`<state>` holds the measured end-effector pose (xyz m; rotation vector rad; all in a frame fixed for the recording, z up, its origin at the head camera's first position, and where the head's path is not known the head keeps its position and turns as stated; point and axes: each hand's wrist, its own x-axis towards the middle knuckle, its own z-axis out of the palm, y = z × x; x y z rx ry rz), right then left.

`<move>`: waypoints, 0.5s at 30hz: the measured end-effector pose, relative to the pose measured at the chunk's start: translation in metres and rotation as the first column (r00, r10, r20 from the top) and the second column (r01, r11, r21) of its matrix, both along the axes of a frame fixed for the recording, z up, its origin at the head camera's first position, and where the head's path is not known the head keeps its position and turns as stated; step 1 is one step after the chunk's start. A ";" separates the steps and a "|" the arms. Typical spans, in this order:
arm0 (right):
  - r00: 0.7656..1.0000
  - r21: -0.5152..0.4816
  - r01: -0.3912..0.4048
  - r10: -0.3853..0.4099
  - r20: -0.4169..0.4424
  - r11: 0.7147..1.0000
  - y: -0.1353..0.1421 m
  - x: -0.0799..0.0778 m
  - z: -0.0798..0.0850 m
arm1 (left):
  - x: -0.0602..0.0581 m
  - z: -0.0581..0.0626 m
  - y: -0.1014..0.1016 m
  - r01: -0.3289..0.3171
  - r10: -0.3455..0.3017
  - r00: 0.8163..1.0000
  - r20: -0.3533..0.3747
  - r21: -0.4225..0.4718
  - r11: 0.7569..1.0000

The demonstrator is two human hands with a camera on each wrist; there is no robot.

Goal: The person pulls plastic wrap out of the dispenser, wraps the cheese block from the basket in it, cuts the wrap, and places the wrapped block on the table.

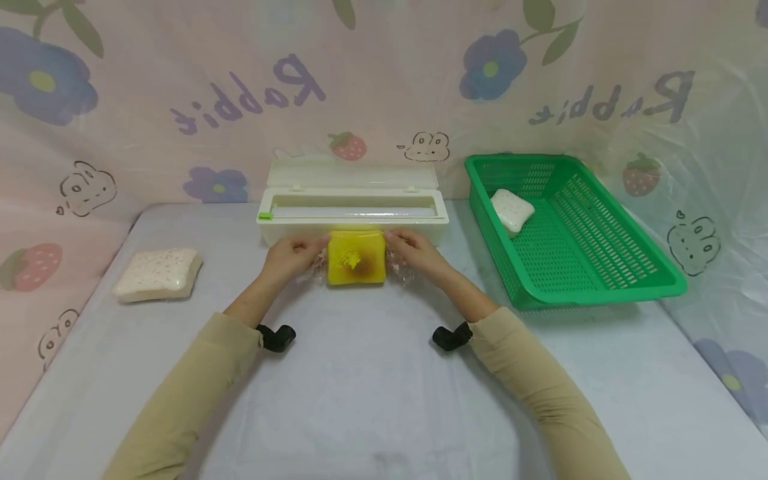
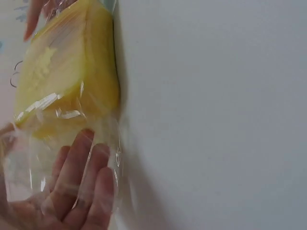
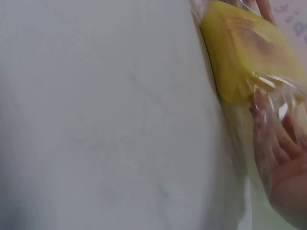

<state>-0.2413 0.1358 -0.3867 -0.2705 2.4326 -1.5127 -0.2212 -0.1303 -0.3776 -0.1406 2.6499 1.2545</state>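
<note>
A glossy yellow bread slice (image 1: 357, 257) with a browned patch stands tilted against the front of a white cling film dispenser (image 1: 354, 227). Clear cling film (image 2: 72, 115) covers the bread and sticks out loosely at both sides. My left hand (image 1: 294, 255) holds the film at the bread's left end, its fingers showing through the film in the left wrist view. At the opposite end my right hand (image 1: 415, 251) holds the film (image 3: 276, 96), fingertips right at the bread's edge. Thumb and forefinger of each hand meet near the upper corners.
The dispenser's lid (image 1: 354, 175) is raised, with a film roll (image 1: 360, 212) inside. A white speckled bread slice (image 1: 159, 274) lies at the left. In the green basket (image 1: 600, 297) at the right sits another white slice (image 1: 512, 211). A printed curtain (image 1: 384, 67) closes off the back.
</note>
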 end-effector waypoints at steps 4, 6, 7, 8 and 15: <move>0.997 -0.033 -0.051 0.053 0.062 0.998 0.010 0.003 -0.002 | 0.007 -0.001 -0.012 0.050 -0.055 0.995 0.081 0.055 0.997; 0.994 -0.019 -0.078 0.079 0.076 0.997 0.017 0.006 -0.002 | 0.012 -0.001 -0.020 0.095 -0.106 0.988 0.110 0.100 0.990; 0.993 -0.013 -0.092 0.093 0.078 0.996 0.020 0.007 -0.002 | 0.014 -0.001 -0.024 0.117 -0.130 0.985 0.115 0.116 0.986; 0.992 0.007 -0.102 0.101 0.077 0.995 0.023 0.008 -0.002 | 0.017 -0.001 -0.027 0.137 -0.152 0.982 0.115 0.126 0.983; 0.999 -0.155 -0.042 0.044 0.006 0.987 0.039 0.012 -0.009 | 0.029 -0.003 -0.044 0.179 -0.188 0.980 0.058 0.135 0.975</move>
